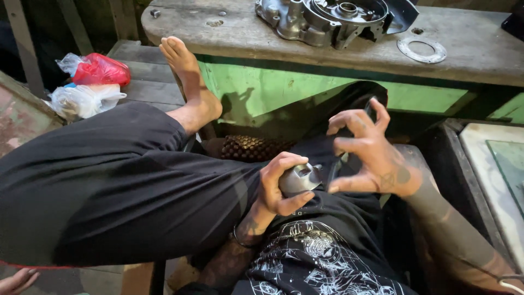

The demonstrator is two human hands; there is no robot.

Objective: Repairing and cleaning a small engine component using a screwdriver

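Note:
My left hand (278,188) is wrapped around a small silver metal part (299,178), a rounded cylinder, held over my lap. My right hand (368,150) sits just to the right of it, fingers curled around a thin dark tool (334,170) whose lower end meets the part. The tool's top is hidden behind my fingers. Both forearms rest against my black printed shirt (316,257). My left leg in black trousers (109,186) crosses the view, bare foot (188,82) propped against the bench.
A worn wooden bench top (245,33) with a green front holds a grey metal engine casing (327,19) and a flat metal ring (421,50). Red and white plastic bags (87,84) lie at left. Another person's fingers (16,281) show at bottom left.

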